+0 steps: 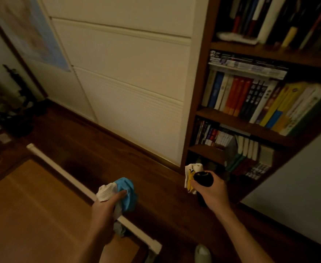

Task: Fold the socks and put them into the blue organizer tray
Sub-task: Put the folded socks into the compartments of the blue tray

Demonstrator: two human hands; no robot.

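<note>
My left hand (pixel 106 205) grips a bundle of socks: a white ribbed sock (pixel 106 190) and a bright blue sock (pixel 126 190), with a grey piece hanging below the wrist. My right hand (pixel 212 192) grips a black sock (pixel 203 179) together with a white and yellow sock (pixel 191 177) that sticks out to the left. Both hands are held in the air over the dark wooden floor. No blue organizer tray is in view.
A wooden table top (pixel 32 215) with a white edge rail (pixel 65 173) lies at lower left. A white cabinet (pixel 129 82) stands ahead, a bookshelf (pixel 250 103) full of books to the right. Clutter sits at far left, and a slipper tip (pixel 202 253) shows below.
</note>
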